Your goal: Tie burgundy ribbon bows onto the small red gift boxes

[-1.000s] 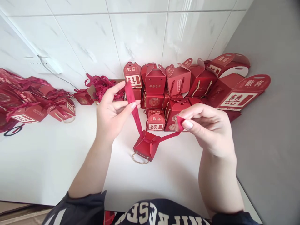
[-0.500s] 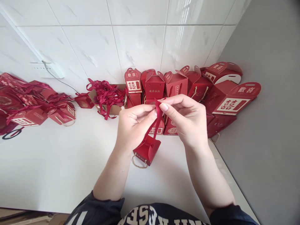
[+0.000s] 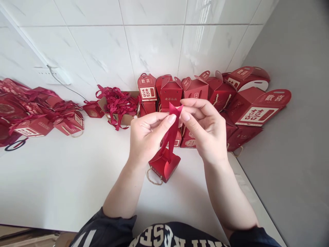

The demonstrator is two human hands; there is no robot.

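Note:
A dark red ribbon (image 3: 172, 132) rises in two strands from a small red gift box (image 3: 168, 166), its notched ends lying together at the top. My left hand (image 3: 153, 133) pinches the strands between thumb and forefinger just below those ends. Thumb and fingers of my right hand (image 3: 207, 128) close at the ribbon's right edge; the exact contact is partly hidden. The little box stands open-topped on the white table below my hands, a twisted cord handle (image 3: 154, 178) hanging at its left side.
Red gift boxes (image 3: 171, 92) stand stacked along the tiled wall, with larger ones (image 3: 259, 109) at right by a grey panel (image 3: 295, 164). A cardboard box (image 3: 125, 119) holds loose ribbons (image 3: 118, 103). Ribboned boxes (image 3: 38, 125) and black-handled scissors (image 3: 15, 144) lie at left.
The ribbon's notched ends have spread flat and show more clearly. My right fingertips have shifted slightly right, off the ribbon's middle. The view has moved slightly.

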